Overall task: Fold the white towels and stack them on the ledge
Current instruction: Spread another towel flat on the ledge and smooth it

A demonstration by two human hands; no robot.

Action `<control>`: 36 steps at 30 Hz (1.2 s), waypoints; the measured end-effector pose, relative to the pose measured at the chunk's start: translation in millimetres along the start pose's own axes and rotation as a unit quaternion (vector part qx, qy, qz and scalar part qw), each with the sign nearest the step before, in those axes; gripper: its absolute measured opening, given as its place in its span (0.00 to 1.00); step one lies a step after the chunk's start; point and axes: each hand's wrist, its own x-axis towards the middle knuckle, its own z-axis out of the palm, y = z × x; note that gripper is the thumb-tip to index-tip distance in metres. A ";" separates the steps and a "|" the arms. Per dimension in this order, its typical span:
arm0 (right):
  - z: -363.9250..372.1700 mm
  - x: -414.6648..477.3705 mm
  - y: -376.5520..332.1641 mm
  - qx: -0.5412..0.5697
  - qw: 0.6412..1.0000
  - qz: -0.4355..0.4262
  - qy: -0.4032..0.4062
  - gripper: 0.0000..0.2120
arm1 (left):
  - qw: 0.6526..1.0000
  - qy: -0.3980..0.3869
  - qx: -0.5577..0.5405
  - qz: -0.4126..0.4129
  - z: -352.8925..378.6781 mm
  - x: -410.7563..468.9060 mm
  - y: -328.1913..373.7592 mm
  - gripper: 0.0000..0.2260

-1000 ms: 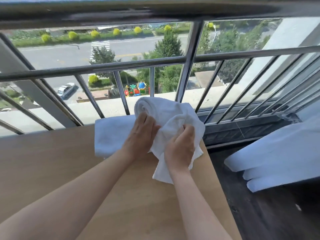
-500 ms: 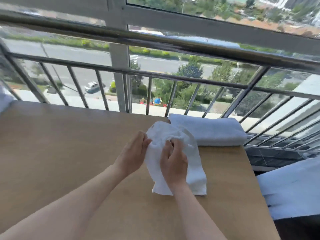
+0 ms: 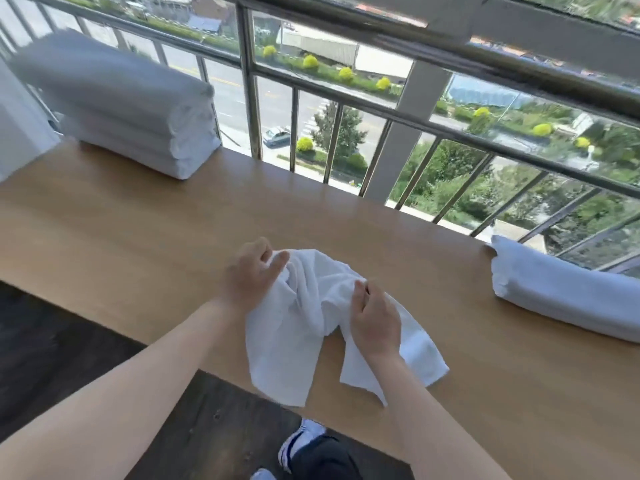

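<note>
Wooden worktop [image 3: 138,220] beside balcony railing [image 3: 346,99] | crumpled white towel [image 3: 304,327] at near edge, corners overhanging | left hand [image 3: 249,277] and right hand [image 3: 375,318]: each grip pinched on its bunched top | risk: a slackened pinch drops it to the floor [image 3: 207,427]; bunching skews the fold

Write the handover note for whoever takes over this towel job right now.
Left hand: grips the upper edge of the loose towel.
Right hand: pinches the same towel nearer its middle.
The loose towel is bunched and unfolded, and its lower corners reach the near edge of the wooden ledge.
Done: a stack of folded towels sits at the ledge's far left end. A single folded towel lies apart at the right end.
Left: fold the loose towel and add it to the stack. The single folded towel probably belongs there too.
</note>
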 end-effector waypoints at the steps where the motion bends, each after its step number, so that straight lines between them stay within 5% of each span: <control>1: 8.5 6.0 -4.3 -0.004 1.000 0.001 -0.007 0.15 | 1.000 -0.008 0.003 0.016 -6.3 7.0 -10.2 0.20; 8: 66.8 63.7 -10.3 -0.075 0.995 0.054 -0.045 0.15 | 0.984 -0.115 0.074 0.114 -24.0 61.8 -64.4 0.21; 13: 96.5 95.5 -9.3 -0.110 0.989 0.078 -0.053 0.19 | 0.960 -0.216 0.142 0.110 -15.0 100.9 -94.6 0.15; 18: 101.1 115.6 0.6 -0.131 0.983 0.115 -0.050 0.24 | 0.944 -0.233 0.208 0.107 -5.3 122.1 -114.5 0.20; 22: 100.0 114.3 1.5 -0.165 0.976 0.140 -0.028 0.21 | 0.939 -0.217 0.181 0.195 -8.4 135.0 -131.3 0.19; 30: 123.4 94.4 -54.6 -0.248 0.948 0.159 0.117 0.18 | 0.923 -0.292 0.053 0.244 -16.7 180.1 -147.3 0.11; 36: 191.5 37.9 -133.5 -0.254 0.958 0.075 0.108 0.11 | 0.921 -0.382 -0.041 0.071 -33.4 189.1 -161.5 0.03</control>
